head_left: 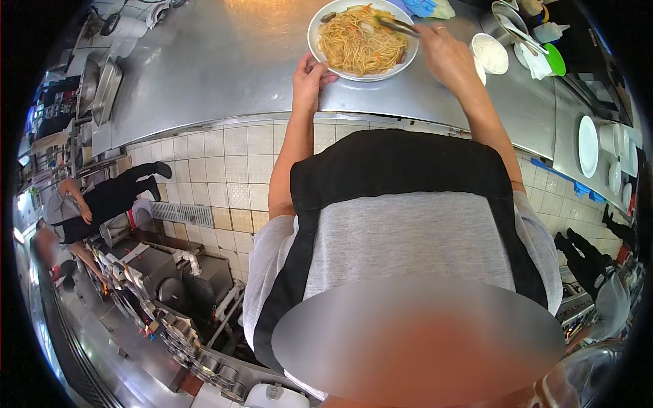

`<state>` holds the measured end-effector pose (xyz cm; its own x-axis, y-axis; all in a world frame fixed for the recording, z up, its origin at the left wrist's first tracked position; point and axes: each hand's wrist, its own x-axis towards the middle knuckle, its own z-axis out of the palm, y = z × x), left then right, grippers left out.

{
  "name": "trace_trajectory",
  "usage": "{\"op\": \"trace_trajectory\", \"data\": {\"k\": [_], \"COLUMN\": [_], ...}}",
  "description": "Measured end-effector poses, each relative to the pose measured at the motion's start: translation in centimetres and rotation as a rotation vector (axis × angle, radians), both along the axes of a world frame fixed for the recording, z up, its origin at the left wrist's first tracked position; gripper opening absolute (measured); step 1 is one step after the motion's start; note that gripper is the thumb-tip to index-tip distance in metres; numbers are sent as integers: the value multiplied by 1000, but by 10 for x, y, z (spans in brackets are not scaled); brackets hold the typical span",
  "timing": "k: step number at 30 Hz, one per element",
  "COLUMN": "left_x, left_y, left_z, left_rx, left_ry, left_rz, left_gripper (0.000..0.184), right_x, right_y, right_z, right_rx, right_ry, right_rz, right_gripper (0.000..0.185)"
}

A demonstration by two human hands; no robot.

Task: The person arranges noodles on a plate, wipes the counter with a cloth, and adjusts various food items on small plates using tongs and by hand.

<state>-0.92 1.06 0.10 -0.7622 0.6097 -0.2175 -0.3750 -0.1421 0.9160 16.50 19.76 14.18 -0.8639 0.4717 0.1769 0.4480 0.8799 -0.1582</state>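
Fried noodles [360, 42] with bits of orange and green fill a round white plate [314, 46] at the top middle of the head view. My left hand [311, 80] grips the plate's near left rim. From the right, my right hand [445, 56] is closed around a pair of tongs [401, 27], whose tips reach into the noodles on the upper right side. Part of the tongs is hidden by the fingers.
The plate stands on a steel counter [204, 68]. A white bowl of rice [490, 54], a steel pot [502, 20] and a green bowl [554, 60] sit to the right. People [95, 197] work near stoves behind, left and right.
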Motion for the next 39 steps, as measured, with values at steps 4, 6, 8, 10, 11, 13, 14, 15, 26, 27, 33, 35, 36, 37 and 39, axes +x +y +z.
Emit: {"op": "trace_trajectory", "data": {"k": [4,6,8,10,11,13,14,15,26,27,33,35,36,37,39], "left_x": [1,1,1,3,3,3,2,1,-26,-28,-33,-30,-31,-33,-34], "left_y": [0,0,0,1,2,2,2,2,2,2,0,0,-1,0,0], "left_z": [1,-1,-3,1,1,1,0,-2,1,0,0,3,1,-3,-5], "left_rx": [-2,-7,-1,18,18,19,12,5,-80,-88,-92,-78,-85,-91,-94], "left_ry": [17,24,15,-10,-11,-10,6,23,72,67,59,48,58,69,78], "left_rz": [3,12,25,39,40,38,34,28,25,25,21,24,27,30,22], "left_gripper": [45,44,44,44,44,43,44,44,36,37,42,44,44,44,45], "right_x": [-19,-23,-14,-1,7,15,14,11,9,12,-13,-17,-17,-19,-27], "right_y": [-11,-13,-4,3,3,10,18,24,51,52,50,55,66,76,89], "right_z": [-33,-40,-33,-14,0,3,-6,-16,15,21,5,4,1,0,14], "right_rx": [15,-9,-27,-46,-54,-71,-80,-90,67,61,-37,-63,-56,-48,-188], "right_ry": [-17,-21,-36,-53,-60,-107,-147,-187,-169,-196,-307,-292,-246,-199,-224], "right_rz": [117,173,187,153,113,44,14,-18,243,260,460,472,488,503,512], "right_gripper": [35,34,35,36,36,35,35,35,31,30,28,28,27,27,25]}}
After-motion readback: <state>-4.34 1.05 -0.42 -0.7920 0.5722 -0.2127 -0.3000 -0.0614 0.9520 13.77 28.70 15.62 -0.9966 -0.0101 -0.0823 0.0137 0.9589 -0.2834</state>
